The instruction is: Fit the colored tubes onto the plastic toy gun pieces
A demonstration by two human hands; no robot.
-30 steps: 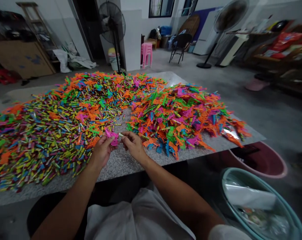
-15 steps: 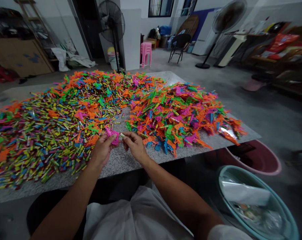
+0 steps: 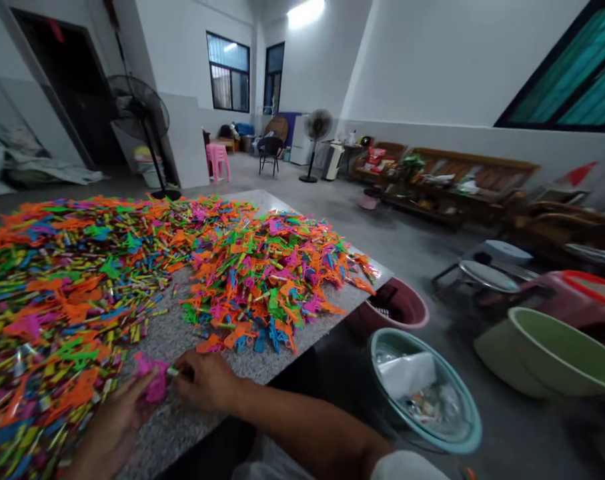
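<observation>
My left hand point(image 3: 112, 423), blurred, is closed on a bright pink plastic toy gun point(image 3: 155, 387) low over the table. My right hand point(image 3: 207, 381) pinches a small tube with a pale greenish label point(image 3: 172, 371), whose end points at the toy gun; whether the two touch I cannot tell. A wide heap of small labelled tubes point(image 3: 12, 373), mixed with coloured toy guns, spreads beside and beyond my left hand. Past my right hand rises another heap of orange, green, pink and blue toy guns point(image 3: 277, 267). Both lie on the speckled stone table point(image 3: 165, 333).
A blue-green tub point(image 3: 475, 437) with plastic bags inside stands right of the table, close to my right arm. Behind it sits a pink tub point(image 3: 422, 310). Farther right are a green tub point(image 3: 502, 363) and a stool point(image 3: 489, 275). A standing fan point(image 3: 142, 110) is beyond the table.
The view has swung right and up, so the table and hands sit further left and lower. Both hands keep hold of the toy gun and the tube.
</observation>
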